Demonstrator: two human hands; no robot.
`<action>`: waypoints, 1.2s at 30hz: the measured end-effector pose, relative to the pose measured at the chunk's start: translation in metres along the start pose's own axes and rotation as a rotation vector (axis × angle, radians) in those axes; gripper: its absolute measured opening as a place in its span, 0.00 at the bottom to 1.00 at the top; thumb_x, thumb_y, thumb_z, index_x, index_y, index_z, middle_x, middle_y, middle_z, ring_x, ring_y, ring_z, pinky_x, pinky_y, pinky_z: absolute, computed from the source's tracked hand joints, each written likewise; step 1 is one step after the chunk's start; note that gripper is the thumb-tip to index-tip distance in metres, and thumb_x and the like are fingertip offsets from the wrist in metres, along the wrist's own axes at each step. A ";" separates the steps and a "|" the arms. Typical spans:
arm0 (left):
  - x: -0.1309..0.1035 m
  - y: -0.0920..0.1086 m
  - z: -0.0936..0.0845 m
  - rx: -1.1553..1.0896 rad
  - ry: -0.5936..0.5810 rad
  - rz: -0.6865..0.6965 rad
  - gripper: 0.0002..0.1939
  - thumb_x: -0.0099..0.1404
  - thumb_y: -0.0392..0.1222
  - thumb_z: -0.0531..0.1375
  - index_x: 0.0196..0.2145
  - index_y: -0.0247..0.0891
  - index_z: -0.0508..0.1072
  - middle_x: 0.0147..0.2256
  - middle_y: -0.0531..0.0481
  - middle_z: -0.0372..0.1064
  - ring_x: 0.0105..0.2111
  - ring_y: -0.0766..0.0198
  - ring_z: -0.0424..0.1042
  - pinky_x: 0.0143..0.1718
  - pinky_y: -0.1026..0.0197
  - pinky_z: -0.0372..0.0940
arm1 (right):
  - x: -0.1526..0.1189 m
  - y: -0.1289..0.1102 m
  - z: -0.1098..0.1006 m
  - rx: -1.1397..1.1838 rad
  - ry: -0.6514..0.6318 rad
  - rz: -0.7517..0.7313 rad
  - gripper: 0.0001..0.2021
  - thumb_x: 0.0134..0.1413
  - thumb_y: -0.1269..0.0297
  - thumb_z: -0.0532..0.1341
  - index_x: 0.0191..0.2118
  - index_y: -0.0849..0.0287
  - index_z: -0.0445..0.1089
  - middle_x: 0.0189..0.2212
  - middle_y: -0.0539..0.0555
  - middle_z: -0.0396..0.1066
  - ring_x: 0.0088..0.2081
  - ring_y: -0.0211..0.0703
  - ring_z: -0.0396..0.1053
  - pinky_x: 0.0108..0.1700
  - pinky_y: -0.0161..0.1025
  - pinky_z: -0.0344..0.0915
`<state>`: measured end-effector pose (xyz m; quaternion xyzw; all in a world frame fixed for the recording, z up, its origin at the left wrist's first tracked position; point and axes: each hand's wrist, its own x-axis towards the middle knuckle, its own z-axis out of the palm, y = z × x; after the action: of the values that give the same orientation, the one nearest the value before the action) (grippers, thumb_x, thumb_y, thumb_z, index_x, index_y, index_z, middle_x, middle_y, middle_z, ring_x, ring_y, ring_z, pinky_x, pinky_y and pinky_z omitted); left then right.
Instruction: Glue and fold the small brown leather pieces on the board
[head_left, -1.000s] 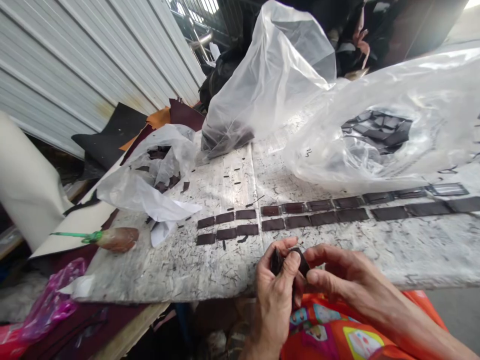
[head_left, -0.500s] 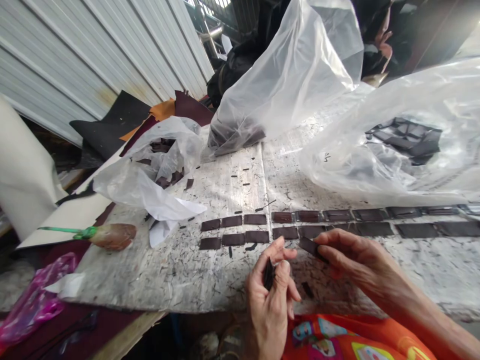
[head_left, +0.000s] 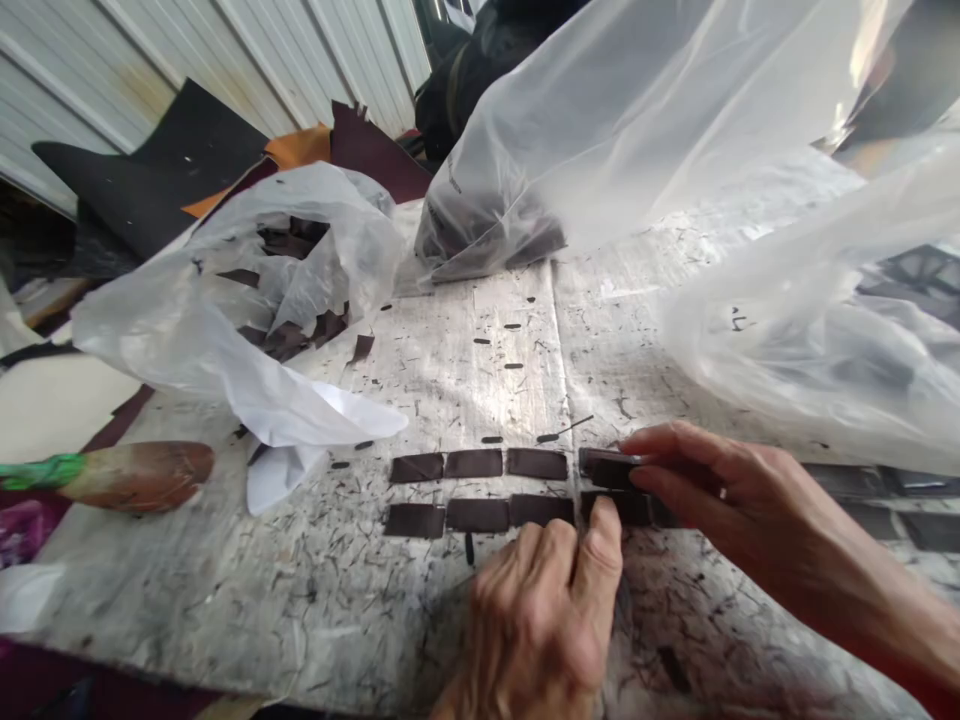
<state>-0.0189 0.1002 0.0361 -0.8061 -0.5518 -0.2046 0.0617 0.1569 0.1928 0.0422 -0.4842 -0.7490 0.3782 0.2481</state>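
Observation:
Two rows of small dark brown rectangular pieces run across the worktable (head_left: pixel 352 590). My left hand (head_left: pixel 540 610) is palm down below the lower row, its index fingertip pressing on a lower-row piece (head_left: pixel 615 507); the other fingers are curled under, and whatever they hold is hidden. From the right, my right hand (head_left: pixel 697 480) reaches over the rows, thumb and index finger pinching the end of an upper-row piece (head_left: pixel 604 468). Further left, upper-row pieces (head_left: pixel 474 463) and lower-row pieces (head_left: pixel 477 514) lie flat with narrow gaps between them.
An open plastic bag with dark scraps (head_left: pixel 360 220) is at the left. Behind stands a tall clear bag (head_left: pixel 600 150), and another plastic bag (head_left: pixel 795 330) lies at the right. A brown tool with a green end (head_left: pixel 150 475) rests at the far left.
My left hand has turned from palm up to palm down and come onto the lower row. My right hand has moved to the upper row. The view has shifted closer to the table.

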 end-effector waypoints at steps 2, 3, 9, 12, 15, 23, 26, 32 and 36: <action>0.005 -0.001 0.003 0.052 0.013 -0.029 0.18 0.69 0.30 0.47 0.54 0.32 0.67 0.25 0.51 0.66 0.23 0.61 0.66 0.21 0.59 0.59 | 0.004 0.000 0.004 -0.001 0.023 0.008 0.10 0.56 0.55 0.59 0.38 0.51 0.75 0.22 0.47 0.76 0.21 0.41 0.70 0.23 0.36 0.64; 0.006 -0.001 0.006 0.069 0.032 -0.044 0.19 0.69 0.30 0.46 0.54 0.33 0.67 0.25 0.51 0.65 0.23 0.61 0.66 0.21 0.59 0.58 | 0.005 0.001 0.006 -0.005 0.021 0.013 0.10 0.56 0.56 0.59 0.39 0.51 0.74 0.23 0.47 0.76 0.21 0.42 0.71 0.23 0.36 0.65; 0.003 -0.001 0.018 0.058 0.035 -0.088 0.21 0.69 0.29 0.44 0.54 0.33 0.68 0.24 0.51 0.63 0.23 0.61 0.64 0.23 0.58 0.56 | 0.010 0.002 0.011 -0.050 -0.002 -0.017 0.09 0.56 0.58 0.58 0.39 0.50 0.74 0.23 0.48 0.77 0.20 0.42 0.72 0.22 0.36 0.64; 0.002 0.000 0.019 0.062 0.021 -0.104 0.21 0.69 0.29 0.43 0.54 0.34 0.68 0.24 0.52 0.62 0.23 0.60 0.64 0.22 0.57 0.56 | 0.012 0.000 0.011 -0.077 0.012 -0.058 0.08 0.55 0.60 0.58 0.38 0.50 0.73 0.22 0.47 0.77 0.16 0.39 0.69 0.17 0.35 0.61; 0.004 0.002 0.019 0.081 -0.003 -0.137 0.21 0.71 0.31 0.43 0.54 0.35 0.69 0.24 0.52 0.62 0.23 0.60 0.64 0.22 0.56 0.56 | 0.014 -0.004 0.011 -0.112 0.019 -0.058 0.08 0.55 0.63 0.57 0.38 0.51 0.73 0.20 0.45 0.75 0.13 0.37 0.65 0.15 0.33 0.59; 0.013 0.000 0.011 0.123 -0.115 -0.128 0.23 0.72 0.32 0.40 0.52 0.36 0.71 0.25 0.53 0.65 0.23 0.62 0.68 0.21 0.58 0.59 | 0.014 -0.006 0.013 -0.183 0.055 -0.067 0.10 0.54 0.68 0.55 0.38 0.55 0.73 0.22 0.46 0.77 0.16 0.37 0.70 0.17 0.31 0.62; 0.015 -0.002 0.008 0.117 -0.166 -0.092 0.22 0.72 0.32 0.42 0.53 0.34 0.71 0.25 0.52 0.67 0.23 0.63 0.69 0.21 0.59 0.61 | 0.014 -0.005 0.014 -0.206 0.064 -0.087 0.10 0.54 0.68 0.55 0.39 0.55 0.73 0.23 0.47 0.78 0.18 0.37 0.72 0.18 0.30 0.63; 0.008 0.004 0.017 0.156 -0.085 -0.174 0.23 0.71 0.31 0.41 0.52 0.38 0.71 0.24 0.52 0.63 0.23 0.60 0.66 0.22 0.57 0.58 | 0.017 -0.006 0.014 -0.256 0.080 -0.143 0.11 0.53 0.70 0.54 0.37 0.57 0.74 0.22 0.48 0.78 0.15 0.35 0.70 0.15 0.29 0.61; 0.007 0.005 0.020 0.163 -0.098 -0.180 0.23 0.68 0.29 0.44 0.53 0.39 0.70 0.25 0.52 0.63 0.24 0.60 0.66 0.23 0.57 0.58 | 0.018 -0.006 0.012 -0.270 0.097 -0.179 0.12 0.54 0.71 0.53 0.37 0.58 0.74 0.22 0.48 0.77 0.16 0.35 0.71 0.16 0.28 0.61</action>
<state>-0.0070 0.1106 0.0209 -0.7548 -0.6389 -0.1243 0.0813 0.1372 0.2035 0.0398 -0.4624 -0.8201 0.2267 0.2495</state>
